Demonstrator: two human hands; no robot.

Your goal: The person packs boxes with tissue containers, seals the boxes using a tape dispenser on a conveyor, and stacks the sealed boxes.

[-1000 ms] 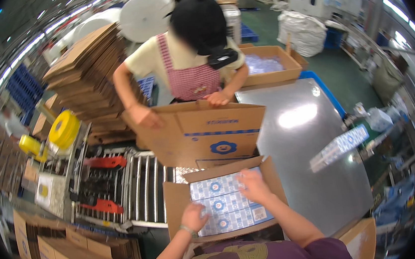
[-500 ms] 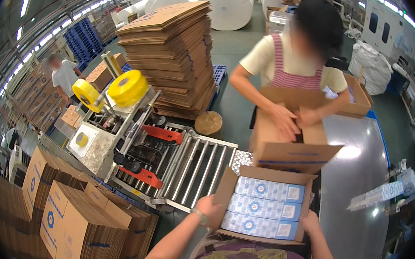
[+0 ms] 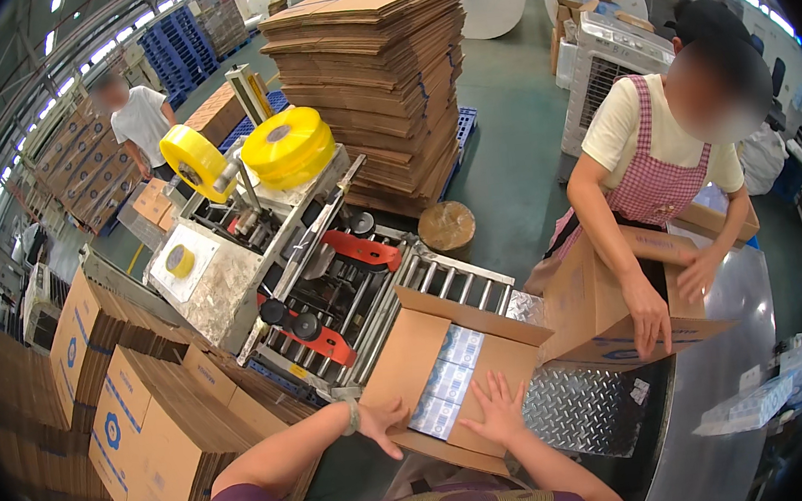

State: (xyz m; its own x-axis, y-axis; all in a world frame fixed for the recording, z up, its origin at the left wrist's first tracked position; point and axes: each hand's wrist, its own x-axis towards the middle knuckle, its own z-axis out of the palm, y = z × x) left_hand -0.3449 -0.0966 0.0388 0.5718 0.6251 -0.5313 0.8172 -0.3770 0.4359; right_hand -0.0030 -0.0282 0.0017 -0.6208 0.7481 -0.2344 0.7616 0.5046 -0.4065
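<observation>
A brown cardboard carton (image 3: pixel 393 367) lies before me at the near end of the roller conveyor. Its two side flaps lean in over blue-and-white wrapped packs (image 3: pixel 447 381), which show in the gap between them. The far flap stands up, and the near flap sticks out toward me. My left hand (image 3: pixel 381 426), with a band at the wrist, is at the carton's near left corner, fingers spread. My right hand (image 3: pixel 496 410) lies flat on the right flap, fingers spread.
A taping machine (image 3: pixel 296 261) with yellow tape rolls (image 3: pixel 289 155) stands beyond the carton. At right, a co-worker (image 3: pixel 652 149) handles another open carton (image 3: pixel 599 299) beside a metal table (image 3: pixel 714 394). Flattened cartons (image 3: pixel 366 90) are stacked behind, more (image 3: pixel 168 437) at left.
The carton has moved left onto the conveyor's end, and its side flaps now cover part of the packs. My hands have gone from its sides to its top. The co-worker's hands have shifted apart.
</observation>
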